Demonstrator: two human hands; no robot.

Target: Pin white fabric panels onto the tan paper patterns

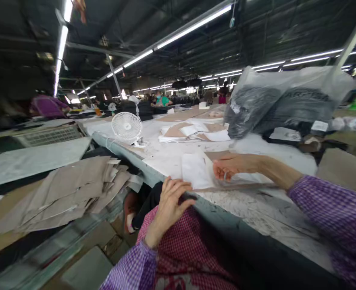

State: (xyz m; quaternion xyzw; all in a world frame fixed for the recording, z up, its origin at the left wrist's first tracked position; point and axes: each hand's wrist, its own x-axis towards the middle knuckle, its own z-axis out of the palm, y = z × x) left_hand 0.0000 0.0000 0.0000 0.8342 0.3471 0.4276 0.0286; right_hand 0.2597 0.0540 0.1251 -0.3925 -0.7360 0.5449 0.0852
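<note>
On the table in front of me lies a white fabric piece, overlapping a tan and white piece. My left hand is at the table's near edge, beside the white piece's lower left corner. Its fingers are stretched out and hold nothing. My right hand is over the tan and white piece, its fingers curled inward. A small greyish glint shows at those fingers; whether it is a ring or part of a tool I cannot tell.
A white fan stands at the table's left edge. Behind the work lies a stack of tan and white pieces. Bagged dark goods sit at right. Tan cut pieces lie on a lower surface at left. People are farther back.
</note>
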